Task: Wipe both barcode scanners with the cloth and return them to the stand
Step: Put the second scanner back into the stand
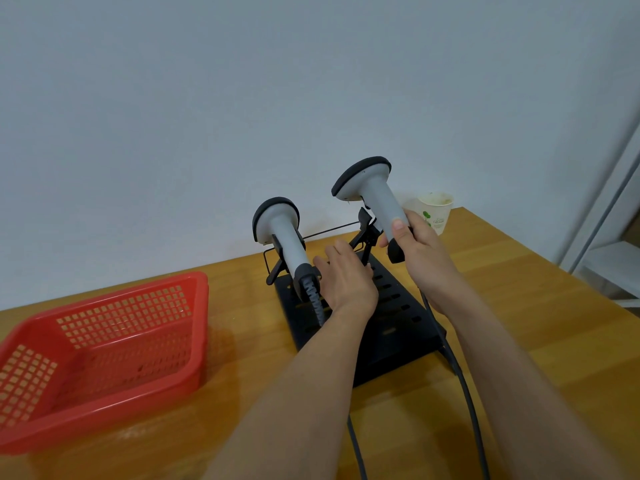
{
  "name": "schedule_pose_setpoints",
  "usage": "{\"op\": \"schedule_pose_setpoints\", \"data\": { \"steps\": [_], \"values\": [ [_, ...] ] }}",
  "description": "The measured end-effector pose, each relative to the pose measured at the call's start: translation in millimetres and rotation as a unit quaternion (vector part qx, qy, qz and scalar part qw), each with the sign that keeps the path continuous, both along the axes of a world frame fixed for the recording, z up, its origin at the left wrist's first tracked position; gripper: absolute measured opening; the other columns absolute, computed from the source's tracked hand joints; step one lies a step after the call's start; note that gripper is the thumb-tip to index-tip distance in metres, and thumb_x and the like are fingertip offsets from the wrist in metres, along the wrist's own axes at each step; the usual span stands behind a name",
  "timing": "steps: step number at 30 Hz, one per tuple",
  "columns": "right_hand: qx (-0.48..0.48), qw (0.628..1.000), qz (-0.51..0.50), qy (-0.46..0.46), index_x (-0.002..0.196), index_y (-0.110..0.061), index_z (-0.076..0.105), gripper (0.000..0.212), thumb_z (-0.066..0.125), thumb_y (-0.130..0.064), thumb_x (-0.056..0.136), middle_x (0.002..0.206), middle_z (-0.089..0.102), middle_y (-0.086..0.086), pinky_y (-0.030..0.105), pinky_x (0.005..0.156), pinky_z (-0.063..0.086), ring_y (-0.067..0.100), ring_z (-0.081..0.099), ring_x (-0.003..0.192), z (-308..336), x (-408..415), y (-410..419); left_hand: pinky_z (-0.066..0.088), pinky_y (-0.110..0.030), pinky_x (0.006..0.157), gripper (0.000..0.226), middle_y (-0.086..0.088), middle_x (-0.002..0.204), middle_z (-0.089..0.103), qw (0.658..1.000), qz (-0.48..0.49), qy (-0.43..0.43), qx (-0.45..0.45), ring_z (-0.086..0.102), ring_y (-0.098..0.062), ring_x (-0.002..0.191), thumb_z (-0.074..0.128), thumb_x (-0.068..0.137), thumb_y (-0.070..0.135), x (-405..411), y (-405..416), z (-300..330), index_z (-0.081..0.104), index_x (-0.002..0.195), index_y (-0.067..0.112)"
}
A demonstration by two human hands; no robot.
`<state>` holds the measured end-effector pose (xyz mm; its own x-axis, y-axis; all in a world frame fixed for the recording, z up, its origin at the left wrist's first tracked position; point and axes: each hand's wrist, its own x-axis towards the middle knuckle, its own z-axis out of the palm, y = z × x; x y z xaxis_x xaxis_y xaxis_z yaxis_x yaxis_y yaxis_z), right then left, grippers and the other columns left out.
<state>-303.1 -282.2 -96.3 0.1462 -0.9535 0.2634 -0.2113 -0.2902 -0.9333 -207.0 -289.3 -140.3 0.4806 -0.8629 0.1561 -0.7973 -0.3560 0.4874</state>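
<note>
Right hand [420, 251] has its grip wrapped around the handle of the right scanner [372, 195], which is lifted clear, just above the right cradle of the black stand [398, 317], with its head tilted up and away toward the far wall. The left scanner [282, 237] sits in the left cradle. The left hand [346, 275] rests flat, fingers loose and holding nothing, on the stand between the cradles. A red basket [104, 341] lies left on the tabletop [519, 306]; a paper cup [436, 211] stands far right. No cloth is in view.
</note>
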Motion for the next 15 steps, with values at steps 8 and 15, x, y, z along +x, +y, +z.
{"op": "schedule_pose_setpoints", "data": {
  "steps": [8,15],
  "values": [
    [0.001,1.000,0.012,0.013,0.114,-0.026,0.047,0.019,0.032,-0.027,0.104,0.084,0.057,-0.007,0.011,0.063,0.037,-0.002,0.047,0.074,3,5,-4,0.028,-0.035,0.071,0.038,-0.004,0.129,0.047,1.000,-0.002,0.004,0.002,0.035,-0.027,0.128,0.060,0.095,0.034,1,0,1,0.043,0.123,0.015],
    [-0.017,0.997,0.002,0.077,0.119,-0.023,0.041,0.024,0.026,-0.033,0.104,0.086,0.057,-0.004,0.019,0.061,0.036,0.003,0.048,0.073,8,9,-12,0.028,-0.034,0.071,0.037,-0.002,0.128,0.048,1.000,-0.002,0.007,-0.002,0.035,-0.026,0.128,0.060,0.095,0.033,1,-1,0,0.043,0.122,0.016]
  ]
}}
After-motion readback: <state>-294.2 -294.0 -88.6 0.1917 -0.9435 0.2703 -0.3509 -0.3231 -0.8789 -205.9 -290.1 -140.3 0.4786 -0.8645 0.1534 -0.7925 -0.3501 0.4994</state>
